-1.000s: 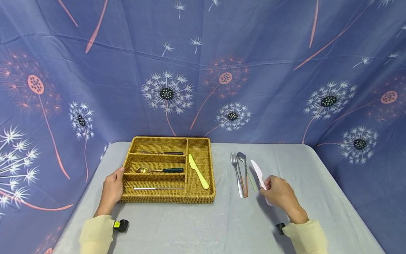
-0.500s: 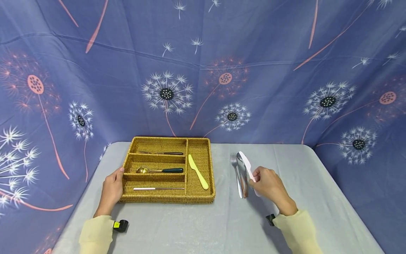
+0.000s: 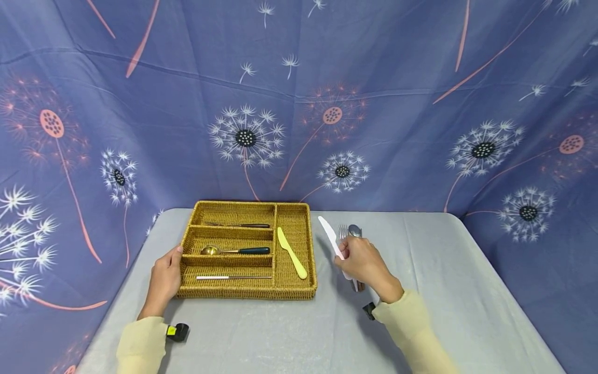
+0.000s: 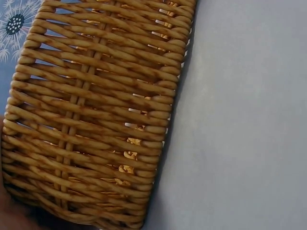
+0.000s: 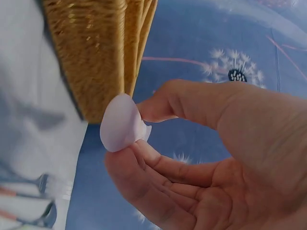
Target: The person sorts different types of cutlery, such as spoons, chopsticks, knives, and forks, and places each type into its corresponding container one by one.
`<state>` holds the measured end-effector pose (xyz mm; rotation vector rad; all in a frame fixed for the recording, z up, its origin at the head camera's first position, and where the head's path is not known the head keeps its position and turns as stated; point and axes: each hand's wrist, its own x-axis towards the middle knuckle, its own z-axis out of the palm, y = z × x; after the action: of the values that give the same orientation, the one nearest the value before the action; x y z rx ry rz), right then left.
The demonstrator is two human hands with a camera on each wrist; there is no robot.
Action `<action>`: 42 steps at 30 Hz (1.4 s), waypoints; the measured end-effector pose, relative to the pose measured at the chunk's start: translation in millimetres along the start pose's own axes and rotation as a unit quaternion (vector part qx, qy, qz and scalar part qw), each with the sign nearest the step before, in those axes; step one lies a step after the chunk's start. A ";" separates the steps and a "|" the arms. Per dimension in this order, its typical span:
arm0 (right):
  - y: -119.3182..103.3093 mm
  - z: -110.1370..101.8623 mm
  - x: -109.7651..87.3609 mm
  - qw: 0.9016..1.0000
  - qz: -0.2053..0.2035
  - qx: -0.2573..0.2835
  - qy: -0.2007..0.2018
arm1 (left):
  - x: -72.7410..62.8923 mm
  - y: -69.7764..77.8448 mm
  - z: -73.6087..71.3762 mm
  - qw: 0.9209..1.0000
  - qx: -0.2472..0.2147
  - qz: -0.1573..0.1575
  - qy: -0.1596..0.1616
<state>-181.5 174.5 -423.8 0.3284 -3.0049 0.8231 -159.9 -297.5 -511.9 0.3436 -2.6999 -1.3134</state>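
My right hand (image 3: 366,262) pinches a pale pinkish-white knife (image 3: 328,232) by its handle, between thumb and fingers. It holds the knife above the table, just right of a woven cutlery tray (image 3: 247,294). In the right wrist view the knife's rounded handle end (image 5: 120,123) faces the camera. At the tray's left side, my left hand (image 3: 163,278) grips the wall, thumb at the rim. Inside the right compartment lies a yellow knife (image 3: 293,255). A gold spoon (image 3: 254,250) with a dark handle occupies the middle left compartment.
Behind the right hand, a fork (image 3: 343,230) and a spoon (image 3: 354,230) lie on the grey tabletop (image 3: 261,332), partly hidden. A dark-handled utensil (image 3: 255,225) lies in the tray's back compartment, a thin white-ended one (image 3: 213,277) in the front. A patterned curtain (image 3: 392,130) hangs behind.
My right hand has carried the white knife leftward from the right of the loose cutlery, across it, to near the tray. The left hand and tray stay where they were.
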 end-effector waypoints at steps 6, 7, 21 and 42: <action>-20.0 9.2 11.4 1.000 -0.022 0.012 -0.004 | -0.2 -1.2 -0.3 1.000 0.003 0.001 -0.002; -23.3 10.9 13.4 1.000 -0.025 0.012 -0.006 | -0.2 -1.5 -0.2 1.000 0.004 0.001 -0.001; -58.8 31.8 36.8 0.998 -0.033 0.027 -0.038 | 3.0 -4.5 2.6 1.000 0.010 0.015 0.016; -70.3 53.5 50.5 0.996 -0.024 0.030 -0.078 | 2.5 -4.6 1.1 1.000 0.004 0.011 0.006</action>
<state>-214.2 78.4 -431.4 0.4847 -3.1040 0.9280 -161.9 -300.1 -516.2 0.3209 -2.6922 -1.2923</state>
